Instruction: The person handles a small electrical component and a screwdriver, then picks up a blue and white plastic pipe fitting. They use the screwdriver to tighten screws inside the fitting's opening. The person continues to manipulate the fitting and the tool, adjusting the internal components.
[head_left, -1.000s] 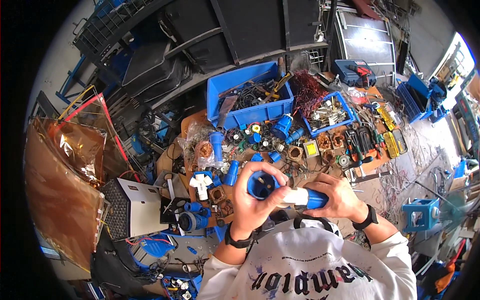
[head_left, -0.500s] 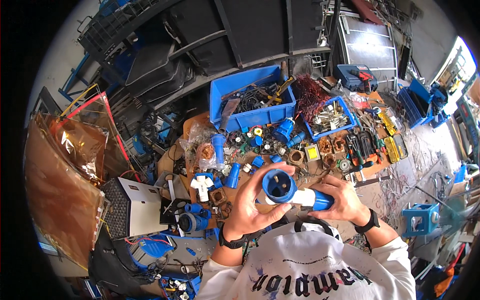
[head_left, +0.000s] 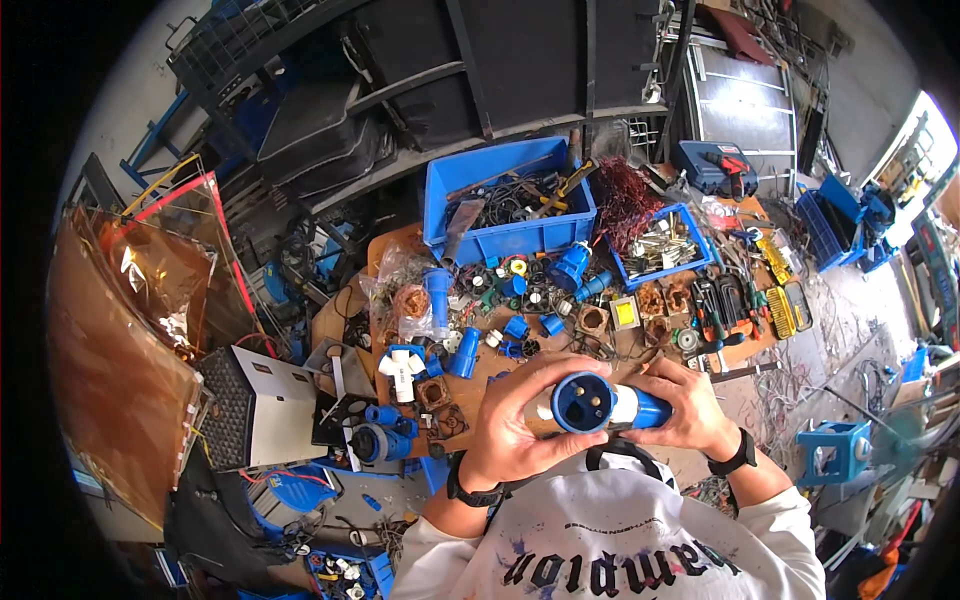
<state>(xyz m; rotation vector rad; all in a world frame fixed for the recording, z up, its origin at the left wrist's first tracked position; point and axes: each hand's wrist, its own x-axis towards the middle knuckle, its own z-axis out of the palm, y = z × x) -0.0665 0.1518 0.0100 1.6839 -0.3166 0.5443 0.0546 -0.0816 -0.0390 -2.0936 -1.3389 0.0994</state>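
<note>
Close to my body I hold a blue-and-white industrial plug (head_left: pixel 583 402), its round open mouth turned up toward me with metal pins inside. My left hand (head_left: pixel 515 420) wraps round the plug's blue collar, thumb below and fingers above. A white section joins it to a blue cylindrical end (head_left: pixel 650 409) on the right. My right hand (head_left: pixel 692 405) is closed on that blue end, fingers over its top. Just left of my left hand, a white branched fitting (head_left: pixel 402 372) and a blue conical plug cover (head_left: pixel 465 353) lie on the workbench.
A large blue crate (head_left: pixel 515 241) of cables stands at the back of the bench. Right of it are a blue tray (head_left: pixel 665 270) of metal parts, pliers and screwdrivers (head_left: pixel 715 300), and a red drill (head_left: pixel 735 165) on a blue case. A blue stool (head_left: pixel 835 450) stands on the floor at right.
Both hands have moved slightly down and right with the plug. Its round mouth has tilted, showing the pins more plainly, and the hands are closer together.
</note>
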